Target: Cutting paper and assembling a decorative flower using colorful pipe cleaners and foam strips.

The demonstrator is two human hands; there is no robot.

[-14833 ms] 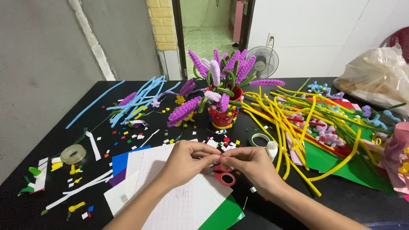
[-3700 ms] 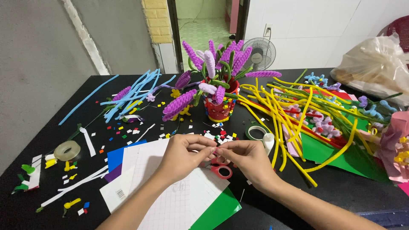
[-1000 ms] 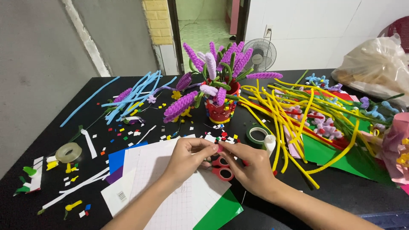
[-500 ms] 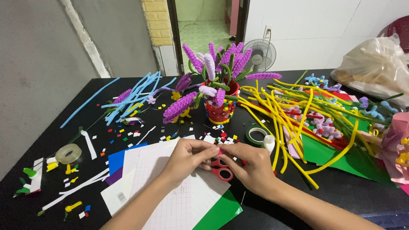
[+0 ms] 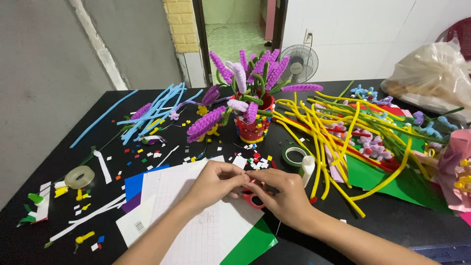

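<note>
On a black table (image 5: pixel 59 147) we see yellow pipe cleaners (image 5: pixel 338 132) at three o'clock and light blue ones (image 5: pixel 152 110) at ten o'clock. At twelve, purple fuzzy flowers (image 5: pixel 255 73) fill a red pot (image 5: pixel 252 128). White grid-patterned paper (image 5: pixel 196 225) overlaps blue and green sheets at six, by red-handled scissors (image 5: pixel 254 198).

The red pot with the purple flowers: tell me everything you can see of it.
The red pot stands upright on the black table, behind both hands and apart from them. Its wall looks studded with small coloured bits. It holds fuzzy purple and lilac flower spikes on green stems, seemingly made of pipe cleaners; some stand up, others droop left over the rim. Small paper scraps lie at its foot, and yellow pipe cleaners lie just to its right; I cannot tell whether they touch it.
</note>
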